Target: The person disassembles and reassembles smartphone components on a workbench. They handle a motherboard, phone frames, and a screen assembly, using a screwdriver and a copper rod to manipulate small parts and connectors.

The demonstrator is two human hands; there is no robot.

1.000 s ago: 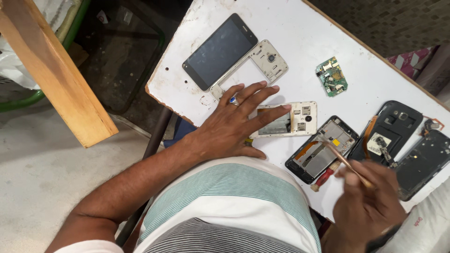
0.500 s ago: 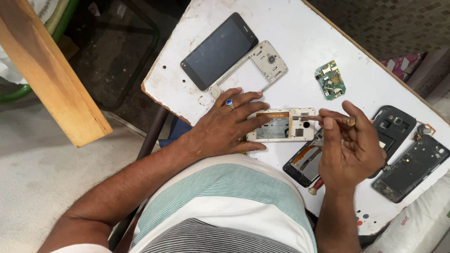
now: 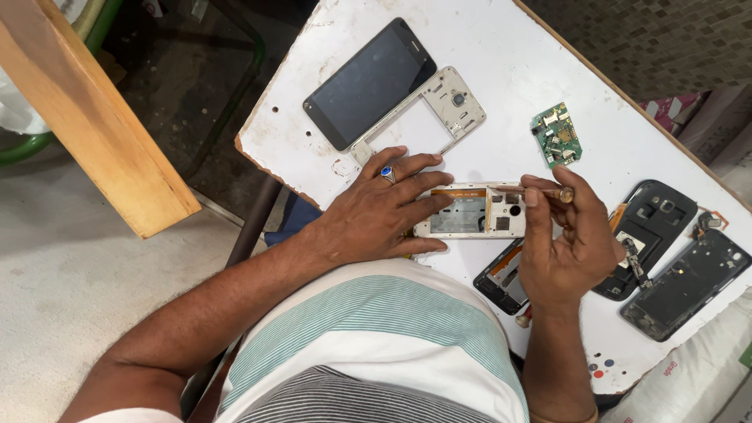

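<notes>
Over the opened phone frame (image 3: 471,211), my right hand (image 3: 565,251) has arrived, pinching a screwdriver (image 3: 533,190); left hand (image 3: 376,211) stays flat, pinning it. Green circuit board (image 3: 557,135) lies just beyond.

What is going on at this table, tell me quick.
A person is working on opened-up phones at a white table. The left hand presses flat on a white phone frame, holding it down. The right hand holds a thin screwdriver with its tip over that frame. Around them lie a phone with a dark screen, an empty white midframe, a green circuit board and dark phone housings at the right edge.
</notes>
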